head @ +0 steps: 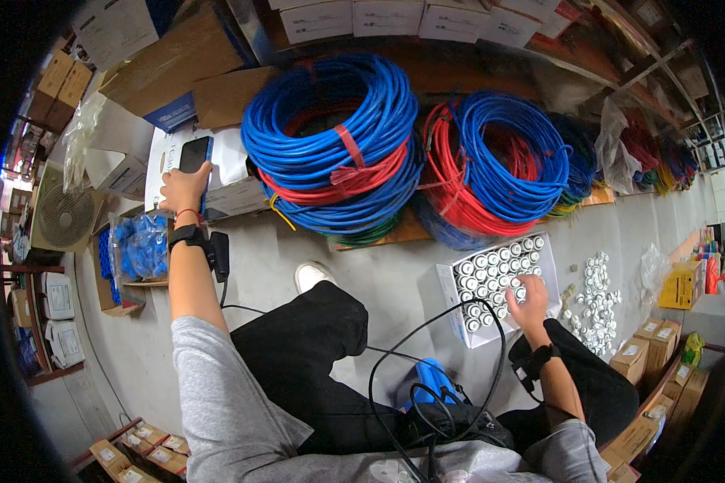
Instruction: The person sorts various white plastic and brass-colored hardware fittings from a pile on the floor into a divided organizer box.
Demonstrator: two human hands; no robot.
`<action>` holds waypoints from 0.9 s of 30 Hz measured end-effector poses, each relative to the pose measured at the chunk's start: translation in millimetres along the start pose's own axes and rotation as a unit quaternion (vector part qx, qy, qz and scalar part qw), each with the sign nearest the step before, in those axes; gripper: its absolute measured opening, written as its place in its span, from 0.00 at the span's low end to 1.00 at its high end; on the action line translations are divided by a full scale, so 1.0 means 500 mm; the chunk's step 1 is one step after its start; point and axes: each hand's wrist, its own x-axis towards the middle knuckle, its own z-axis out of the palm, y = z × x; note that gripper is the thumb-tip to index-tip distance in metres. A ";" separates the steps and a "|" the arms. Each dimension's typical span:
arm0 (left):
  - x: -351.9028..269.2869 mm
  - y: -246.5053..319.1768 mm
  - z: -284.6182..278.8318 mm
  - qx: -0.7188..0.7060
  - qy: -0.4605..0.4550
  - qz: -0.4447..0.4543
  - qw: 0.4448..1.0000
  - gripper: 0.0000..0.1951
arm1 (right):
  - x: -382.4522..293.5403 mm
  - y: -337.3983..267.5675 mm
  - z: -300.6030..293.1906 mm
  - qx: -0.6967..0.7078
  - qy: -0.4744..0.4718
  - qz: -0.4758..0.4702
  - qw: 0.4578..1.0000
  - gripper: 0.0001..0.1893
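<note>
My left hand (184,188) rests with fingers apart over the lower end of a smartphone (196,156) with a dark screen. The phone lies on a white carton (232,158), and my thumb touches its right edge. My right hand (530,305) is at the right side of an open white cardboard box (453,305) holding rows of upright white cylindrical pieces (480,281). Some pieces show between its thumb and fingers; whether it grips one cannot be made out. Loose white pieces (595,302) are scattered on the floor to the right of the box.
Large coils of blue cable (332,145) and a red and blue coil pair (513,157) stand ahead. A carton of bagged blue parts (139,247) is at left, near a fan (66,208). Black cable (374,368) loops over my lap. Brown cartons (658,344) stand at right.
</note>
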 end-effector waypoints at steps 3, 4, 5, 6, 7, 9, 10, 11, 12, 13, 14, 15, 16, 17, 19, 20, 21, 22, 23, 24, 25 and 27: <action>0.002 0.001 0.000 0.015 -0.017 -0.006 1.000 0.35 | 0.025 0.049 -0.049 -0.031 0.032 -0.020 0.999 0.14; 0.003 0.004 0.000 0.020 -0.025 -0.007 0.999 0.35 | 0.039 0.071 -0.087 -0.059 0.048 -0.017 0.997 0.14; 0.004 0.004 0.002 0.032 -0.032 -0.005 0.999 0.36 | 0.050 0.098 -0.125 -0.084 0.063 -0.013 0.994 0.14; -0.001 0.011 -0.001 0.045 -0.044 0.000 0.998 0.37 | 0.055 0.129 -0.171 -0.106 0.083 0.016 0.991 0.14; -0.007 0.019 -0.004 0.056 -0.056 0.007 0.997 0.37 | 0.059 0.165 -0.225 -0.130 0.104 0.047 0.985 0.13; 0.023 0.001 0.016 0.072 0.003 0.009 0.997 0.40 | 0.066 0.248 -0.354 -0.118 0.104 0.094 0.983 0.10; 0.041 0.002 0.023 0.037 -0.015 0.025 0.999 0.43 | 0.053 0.307 -0.424 -0.124 0.087 0.149 0.977 0.09; 0.096 -0.021 0.025 0.041 -0.007 0.064 0.997 0.45 | 0.036 0.369 -0.478 -0.115 0.069 0.203 0.970 0.09; 0.063 0.019 0.001 0.097 0.066 0.028 0.993 0.45 | 0.008 0.429 -0.543 -0.098 0.060 0.246 0.962 0.08; 0.103 0.025 0.016 0.092 0.114 0.071 0.987 0.43 | -0.035 0.483 -0.599 -0.079 0.052 0.290 0.952 0.08; 0.149 0.008 -0.006 0.104 0.178 0.107 0.973 0.41 | -0.057 0.493 -0.601 -0.020 0.083 0.332 0.940 0.10; 0.186 -0.005 -0.031 0.116 0.236 0.140 0.955 0.38 | -0.073 0.481 -0.600 0.034 0.117 0.368 0.922 0.11; 0.217 -0.012 -0.050 0.065 0.354 0.192 0.913 0.36 | -0.115 0.499 -0.581 0.054 0.136 0.379 0.914 0.11; 0.178 0.037 -0.067 0.040 0.347 0.213 0.913 0.36 | -0.171 0.536 -0.569 0.059 0.160 0.390 0.905 0.11; 0.031 0.127 -0.165 -0.074 0.357 0.382 0.849 0.25 | -0.258 0.549 -0.516 0.045 0.107 0.522 0.845 0.11; -0.040 0.162 -0.196 -0.163 0.329 0.457 0.810 0.22 | -0.351 0.623 -0.476 0.067 0.154 0.444 0.880 0.10; -0.141 0.187 -0.244 -0.193 0.291 0.489 0.800 0.20 | -0.345 0.581 -0.426 0.116 0.101 0.491 0.858 0.11; -0.204 0.203 -0.271 -0.150 0.305 0.519 0.784 0.19 | -0.372 0.584 -0.381 0.061 0.068 0.510 0.855 0.12; -0.259 0.228 -0.277 -0.158 0.286 0.562 0.760 0.17 | -0.438 0.624 -0.320 0.077 0.101 0.484 0.866 0.14; -0.301 0.240 -0.271 -0.172 0.245 0.584 0.754 0.16 | -0.447 0.615 -0.266 0.066 0.056 0.494 0.865 0.15; -0.367 0.251 -0.281 -0.159 0.192 0.612 0.751 0.14 | -0.436 0.580 -0.218 0.115 0.056 0.537 0.834 0.17; -0.447 0.276 -0.247 -0.186 0.094 0.647 0.734 0.10 | -0.461 0.569 -0.150 0.022 0.007 0.512 0.859 0.25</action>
